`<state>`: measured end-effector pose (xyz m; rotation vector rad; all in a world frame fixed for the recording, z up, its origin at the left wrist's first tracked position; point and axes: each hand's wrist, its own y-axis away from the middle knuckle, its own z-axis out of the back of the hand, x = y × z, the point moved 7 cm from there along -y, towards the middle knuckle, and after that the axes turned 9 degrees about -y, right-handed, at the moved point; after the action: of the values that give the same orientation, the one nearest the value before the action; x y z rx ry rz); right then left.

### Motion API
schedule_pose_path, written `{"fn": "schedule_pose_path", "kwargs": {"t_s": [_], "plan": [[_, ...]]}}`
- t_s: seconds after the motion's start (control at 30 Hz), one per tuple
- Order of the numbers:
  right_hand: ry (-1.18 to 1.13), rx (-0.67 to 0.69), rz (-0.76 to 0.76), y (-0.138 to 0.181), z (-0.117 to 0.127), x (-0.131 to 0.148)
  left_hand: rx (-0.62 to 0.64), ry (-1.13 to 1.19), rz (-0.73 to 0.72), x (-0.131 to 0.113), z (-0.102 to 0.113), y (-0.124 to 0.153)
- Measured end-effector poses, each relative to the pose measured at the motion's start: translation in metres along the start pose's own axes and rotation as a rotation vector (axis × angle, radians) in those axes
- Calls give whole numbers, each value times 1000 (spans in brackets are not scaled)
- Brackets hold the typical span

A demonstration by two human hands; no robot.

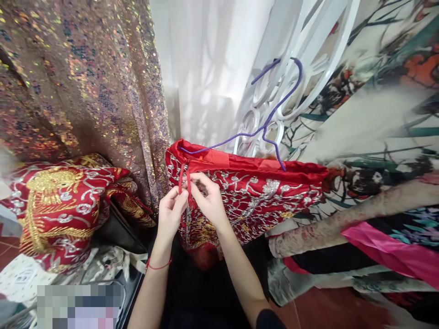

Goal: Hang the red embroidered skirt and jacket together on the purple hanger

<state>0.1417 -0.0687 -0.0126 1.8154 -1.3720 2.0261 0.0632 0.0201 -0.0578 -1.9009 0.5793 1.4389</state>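
A red dress [260, 192] is hung on a purple hanger [270, 123] in the middle of the view. The dress is bright red and shiny along the top edge. Lower down it is covered with silver swirls and some gold stitching. It is folded over the hanger bar, so the top edge looks like a long red band. The hook of the hanger is caught on a white metal grille [302, 59].

Two thin red ties [184, 179] hang down from the left end of the dress. They are pinched by both hands. The left hand [170, 211] is closed on the ties with thumb and fingers together. The right hand [208, 199] is also closed on the ties, just beside the left one, and the two hands are touching. A thin red string [158, 266] is worn around the left wrist.

To the left, another red cloth [61, 205] with big gold and silver patterns is laid in a heap. Behind it a brown sparkly cloth [82, 77] is hung. A white curtain [206, 68] is seen at the back. On the right, a pale cloth [377, 119] with dark flower shapes is spread, and a pink cloth [391, 251] is seen below it.
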Motion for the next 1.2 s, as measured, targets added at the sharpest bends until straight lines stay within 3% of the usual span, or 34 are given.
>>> {"fn": "schedule_pose_path", "kwargs": {"t_s": [0.13, 0.37, 0.47, 0.57, 0.7, 0.83, 0.93, 1.0, 1.13, 1.2], "plan": [[2, -99, -25, 0, 1, 0, 38, -120, -39, -5, 0, 2], [237, -62, -103, 8, -6, 18, -163, -307, -67, -16, 9, -9], [232, -126, -140, 11, -2, 18, -161, -314, -55, -13, 11, -20], [-16, -194, -257, 11, 1, 0, -113, -214, -18, -9, 10, -27], [-506, -119, -476, 6, -9, -39, -97, -60, 26, -9, 8, -25], [-607, -16, -558, 1, -12, -61, -71, 1, 111, -12, 4, -18], [-474, 48, -462, -4, -9, -55, -85, -1, 182, -13, 4, -12], [-312, 7, -338, -7, -2, -42, -95, -45, 195, -15, 6, -9], [370, -342, -35, 3, 37, 4, -76, -515, 28, -39, 21, -4], [692, -503, 18, 18, 58, 26, -4, -728, -67, -52, 27, -4]]}}
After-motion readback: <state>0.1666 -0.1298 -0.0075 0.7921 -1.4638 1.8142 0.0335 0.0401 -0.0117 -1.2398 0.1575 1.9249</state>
